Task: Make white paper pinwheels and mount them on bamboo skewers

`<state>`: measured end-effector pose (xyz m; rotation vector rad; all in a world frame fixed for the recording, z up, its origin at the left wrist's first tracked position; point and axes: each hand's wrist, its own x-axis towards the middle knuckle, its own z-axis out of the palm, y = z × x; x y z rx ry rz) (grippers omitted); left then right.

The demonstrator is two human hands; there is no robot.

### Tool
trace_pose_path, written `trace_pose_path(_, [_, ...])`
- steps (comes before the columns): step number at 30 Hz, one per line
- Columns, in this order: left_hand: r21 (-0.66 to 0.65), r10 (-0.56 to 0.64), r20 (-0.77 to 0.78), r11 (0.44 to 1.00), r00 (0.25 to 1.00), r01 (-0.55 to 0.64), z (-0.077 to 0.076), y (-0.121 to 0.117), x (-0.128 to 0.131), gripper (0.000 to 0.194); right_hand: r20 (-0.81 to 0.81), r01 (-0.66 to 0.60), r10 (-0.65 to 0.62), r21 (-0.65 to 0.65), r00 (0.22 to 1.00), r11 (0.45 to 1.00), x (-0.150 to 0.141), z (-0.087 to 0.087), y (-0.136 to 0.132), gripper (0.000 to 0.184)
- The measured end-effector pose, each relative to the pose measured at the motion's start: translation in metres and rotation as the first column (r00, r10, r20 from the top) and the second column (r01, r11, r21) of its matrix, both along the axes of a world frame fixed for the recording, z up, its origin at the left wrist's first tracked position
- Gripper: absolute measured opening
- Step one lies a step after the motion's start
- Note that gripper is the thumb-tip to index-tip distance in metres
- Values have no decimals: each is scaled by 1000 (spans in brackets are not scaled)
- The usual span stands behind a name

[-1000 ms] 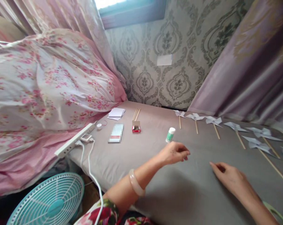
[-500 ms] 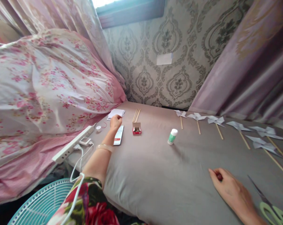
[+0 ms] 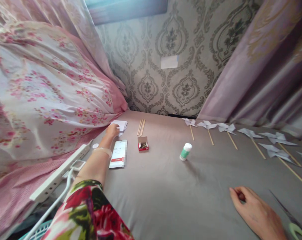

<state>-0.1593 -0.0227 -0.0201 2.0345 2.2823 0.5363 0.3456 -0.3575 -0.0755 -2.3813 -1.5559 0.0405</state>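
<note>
My left hand (image 3: pixel 113 129) reaches out to a stack of white paper (image 3: pixel 122 126) at the far left of the grey bedspread, its fingers closed on the near left part of the paper. How many sheets they pinch cannot be made out. At the right front, my right hand (image 3: pixel 257 211) rests on the bedspread with fingers curled in and nothing visible in them. Scissors with pale green handles (image 3: pixel 287 210) lie just right of it. Below the left hand is a phone (image 3: pixel 118 154) with a lit screen.
A small open red box (image 3: pixel 143 146) of metal bits sits near several wooden sticks (image 3: pixel 141 127). A glue stick (image 3: pixel 185 152) stands upright mid-bed. Paper pinwheels on sticks (image 3: pixel 226 128) line the back right. A white power strip (image 3: pixel 62 175) runs along the left edge.
My left hand has moved left onto the paper stack, uncovering the phone. My right hand stays curled in its place on the bed. The view has shifted slightly.
</note>
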Motion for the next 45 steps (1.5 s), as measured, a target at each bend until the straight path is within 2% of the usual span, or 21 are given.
trace_pose_path(8, [-134, -103, -74, 987, 992, 92, 2, 21, -5, 25, 8, 10, -10, -1, 1000, 1000, 4, -5, 1, 34])
trace_pose_path(17, [-125, -153, -88, 982, 984, 142, 5, 22, -9, 25, -14, 31, -31, -20, 999, 999, 5, -7, 1, 35])
trace_pose_path(34, [-54, -15, -77, 998, 997, 11, 0, 24, -10, 13, -4, 31, -31, 8, 1000, 999, -2, 0, 1, 33])
trace_pose_path(45, [-27, 37, -21, 999, 999, -37, -3, 20, -8, 17, 29, 20, -20, 12, 999, 1000, -3, 2, 1, 34])
